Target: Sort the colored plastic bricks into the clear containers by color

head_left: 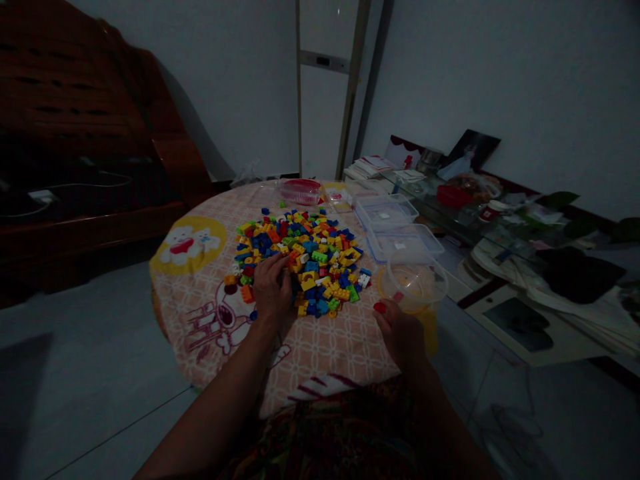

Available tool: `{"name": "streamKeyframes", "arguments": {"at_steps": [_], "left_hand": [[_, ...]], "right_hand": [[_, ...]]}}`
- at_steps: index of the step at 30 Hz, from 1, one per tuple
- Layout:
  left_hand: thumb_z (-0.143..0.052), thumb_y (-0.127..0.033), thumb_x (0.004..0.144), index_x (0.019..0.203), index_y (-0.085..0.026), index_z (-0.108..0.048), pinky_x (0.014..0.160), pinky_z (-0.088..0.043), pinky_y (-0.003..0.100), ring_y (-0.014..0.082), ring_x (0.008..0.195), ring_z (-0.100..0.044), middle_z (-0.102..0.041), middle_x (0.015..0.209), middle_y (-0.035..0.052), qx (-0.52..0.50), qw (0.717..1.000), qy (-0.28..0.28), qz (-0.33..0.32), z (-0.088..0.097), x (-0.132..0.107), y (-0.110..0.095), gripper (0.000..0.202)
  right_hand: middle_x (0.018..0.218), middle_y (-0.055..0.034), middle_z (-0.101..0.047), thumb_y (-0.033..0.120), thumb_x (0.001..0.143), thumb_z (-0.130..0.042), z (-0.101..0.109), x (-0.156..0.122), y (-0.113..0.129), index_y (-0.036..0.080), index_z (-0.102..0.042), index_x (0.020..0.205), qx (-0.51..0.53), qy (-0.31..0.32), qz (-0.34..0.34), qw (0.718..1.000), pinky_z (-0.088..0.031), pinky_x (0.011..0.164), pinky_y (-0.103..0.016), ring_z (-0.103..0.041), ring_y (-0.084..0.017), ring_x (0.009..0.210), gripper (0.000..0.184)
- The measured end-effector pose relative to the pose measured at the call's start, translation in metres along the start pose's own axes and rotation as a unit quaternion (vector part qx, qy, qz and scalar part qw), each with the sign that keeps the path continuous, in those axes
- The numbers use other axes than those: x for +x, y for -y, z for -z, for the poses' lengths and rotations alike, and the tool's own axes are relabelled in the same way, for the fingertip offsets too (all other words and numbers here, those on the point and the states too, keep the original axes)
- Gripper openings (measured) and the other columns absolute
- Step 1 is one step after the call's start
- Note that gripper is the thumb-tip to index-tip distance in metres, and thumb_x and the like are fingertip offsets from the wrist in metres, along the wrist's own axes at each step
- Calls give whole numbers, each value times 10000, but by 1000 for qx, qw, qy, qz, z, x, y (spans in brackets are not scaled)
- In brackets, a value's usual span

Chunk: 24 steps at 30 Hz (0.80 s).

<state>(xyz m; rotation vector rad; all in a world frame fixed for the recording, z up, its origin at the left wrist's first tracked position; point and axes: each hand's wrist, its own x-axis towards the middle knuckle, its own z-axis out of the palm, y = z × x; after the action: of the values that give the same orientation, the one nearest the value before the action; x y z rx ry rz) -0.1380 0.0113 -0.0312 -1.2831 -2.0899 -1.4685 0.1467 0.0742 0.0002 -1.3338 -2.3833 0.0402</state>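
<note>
1. Left hand: touches brick pile at its eight o'clock; cannot tell whether clamped.
2. Right hand: at pile's four o'clock, pinches red brick.
3. Clear tub: at pile's three o'clock.

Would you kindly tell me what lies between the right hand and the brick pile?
The head view shows bare patterned cloth, beyond the red piece the right hand holds.

There is a wooden bench at the left, a tall white unit behind, and a glass table with a cup at the right
</note>
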Motion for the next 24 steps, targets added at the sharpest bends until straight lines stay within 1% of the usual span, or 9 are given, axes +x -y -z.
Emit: {"name": "streamKeyframes", "arguments": {"at_steps": [2,4,7,11,14,16,18,20,24], "left_hand": [[-467,-224,883,1116,-183,-683,1040,-416,469,258,1164,-562,-648,1210,112,-4,1000,1,3,0,0,0,320],[-465,-225,883,1112,-186,-682,1036,-421,467,255,1159,-567,-652,1204,107,-3,1000,0,1,0,0,0,318],[-470,-232,886,1110,-189,-680,1026,-430,468,256,1159,-571,-655,1203,105,3,1000,0,-6,-1,0,0,310],[-477,-224,884,1099,-195,-682,1030,-429,464,252,1162,-573,-659,1200,104,9,1000,-4,-6,-1,0,1,298],[-471,-222,884,1100,-199,-679,1035,-424,467,247,1160,-574,-661,1199,99,8,1000,-4,-4,-1,0,0,301],[-467,-223,885,1103,-197,-679,1034,-425,463,245,1158,-575,-662,1199,99,8,1000,-6,-7,-1,0,-1,305],[-465,-225,888,1107,-189,-679,1029,-430,455,244,1152,-576,-663,1194,103,7,1000,-9,-12,-1,0,-2,308],[-462,-227,891,1104,-185,-680,1024,-433,452,243,1145,-579,-666,1186,103,8,1000,-9,-14,0,0,-3,308],[-464,-226,893,1102,-183,-683,1026,-430,451,244,1147,-577,-667,1188,104,8,1000,-9,-13,0,0,-2,306]], "right_hand": [[794,-65,-754,369,942,-514,13,4,-1,191,-685,1141,38,-69,12,997,-404,597,-247,-690,-185,658,317],[730,-62,-739,409,959,-464,24,12,-3,175,-683,1175,49,-122,1,991,-399,584,-253,-666,-183,600,386],[653,-65,-708,415,955,-454,31,27,-9,151,-703,1144,15,-160,-28,987,-360,558,-264,-624,-184,541,410],[646,-86,-699,370,919,-506,29,40,-17,136,-726,1070,-38,-147,-52,987,-319,553,-271,-596,-186,539,354],[643,-94,-693,340,910,-519,27,42,-17,124,-726,1050,-45,-133,-59,988,-325,564,-272,-592,-184,558,331],[643,-98,-694,342,915,-503,27,42,-13,114,-720,1078,-38,-146,-60,987,-338,570,-272,-594,-184,559,354],[674,-102,-712,357,927,-478,27,41,-5,115,-707,1129,-13,-160,-50,986,-358,574,-273,-610,-188,564,390],[753,-108,-744,366,937,-459,26,41,4,133,-709,1138,36,-157,-25,987,-395,592,-270,-646,-195,600,397],[891,-107,-774,326,941,-454,12,41,18,166,-748,1039,116,-105,28,987,-461,664,-254,-703,-201,725,349]]}}
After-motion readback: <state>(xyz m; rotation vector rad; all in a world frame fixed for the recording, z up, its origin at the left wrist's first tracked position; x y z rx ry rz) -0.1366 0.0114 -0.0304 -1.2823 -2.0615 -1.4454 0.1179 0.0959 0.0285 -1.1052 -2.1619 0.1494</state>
